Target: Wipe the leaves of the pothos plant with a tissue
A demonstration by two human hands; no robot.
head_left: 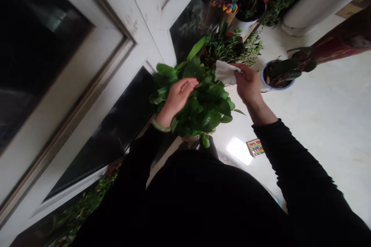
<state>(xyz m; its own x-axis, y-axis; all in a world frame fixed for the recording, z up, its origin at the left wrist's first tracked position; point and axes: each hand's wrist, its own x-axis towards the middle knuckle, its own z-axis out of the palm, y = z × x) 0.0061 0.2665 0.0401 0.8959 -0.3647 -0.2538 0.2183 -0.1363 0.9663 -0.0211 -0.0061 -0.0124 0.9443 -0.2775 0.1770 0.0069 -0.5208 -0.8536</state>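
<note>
A leafy green potted plant [207, 108] with broad glossy leaves stands in front of me. Over its left side is my left hand [179, 94], its fingers loosely bent and held out toward the leaves, with nothing seen in it. A pale green bangle [161, 125] circles that wrist. My right hand [249, 85] is closed on a crumpled white cloth [226, 72], pinched between thumb and fingers at the plant's upper right. The cloth hangs out to the left, above the leaves. The plant's pot is mostly hidden by foliage.
White-framed glass panels [113, 50] run along the left. Beyond the plant stand a small-leaved plant [228, 46] and a white pot [246, 25]. A blue-rimmed pot [263, 81] is close by my right hand. A colourful abacus-like frame [255, 148] lies on the pale floor [324, 123].
</note>
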